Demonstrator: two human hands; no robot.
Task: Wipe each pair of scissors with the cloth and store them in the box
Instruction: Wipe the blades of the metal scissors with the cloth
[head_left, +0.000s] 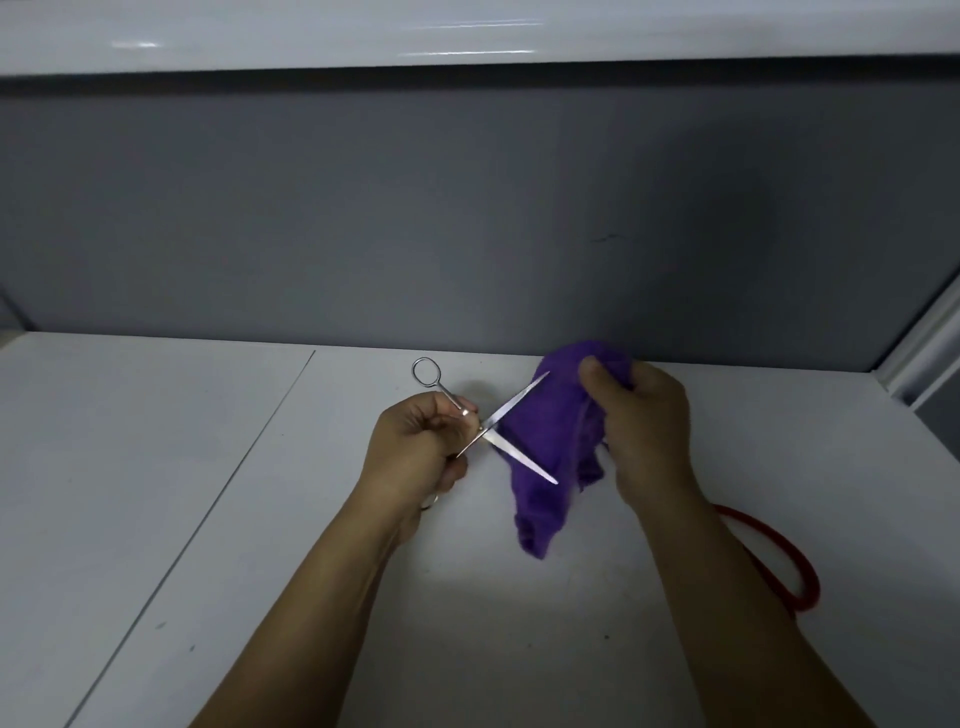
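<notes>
Your left hand grips the steel scissors by the handles (blades spread wide) above the table; your right hand clutches the purple cloth just behind them.

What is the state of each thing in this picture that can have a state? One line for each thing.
scissors: held off the table, blades spread wide open.
purple cloth: bunched, hanging from the right hand, behind the blades.
left hand: fingers curled round the scissors' handle.
right hand: grips the cloth's top.
red loop: lies on the table, partly hidden by the right forearm.
</notes>
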